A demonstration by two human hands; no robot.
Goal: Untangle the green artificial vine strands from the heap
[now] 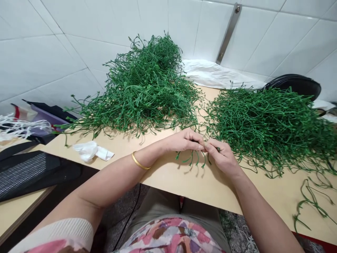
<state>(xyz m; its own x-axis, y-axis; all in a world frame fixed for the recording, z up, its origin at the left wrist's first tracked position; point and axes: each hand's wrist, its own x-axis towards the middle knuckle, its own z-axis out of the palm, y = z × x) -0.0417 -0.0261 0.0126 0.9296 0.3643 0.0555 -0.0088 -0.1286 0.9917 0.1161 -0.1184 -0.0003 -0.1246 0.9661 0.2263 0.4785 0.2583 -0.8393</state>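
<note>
My left hand (183, 142) and my right hand (222, 154) meet over the front part of the pale table (163, 174), fingertips pinched close together. Between them is a thin green sprig (203, 164), which looks like an artificial stem with small bud tips. Several of its strands hang below my left fingers, and a short end shows by my right thumb. The joint where the fingers meet is mostly hidden. Behind my left hand rises a large heap of similar green sprigs (155, 88). A second heap of green sprigs (265, 123) lies beyond my right hand.
A crumpled white tissue (92, 151) lies at the left. Loose green strands (312, 200) are at the right edge. White cloth (218, 73) and a black rounded object (292, 82) sit against the tiled wall (110, 21). Bags and white netting (26, 126) stand far left.
</note>
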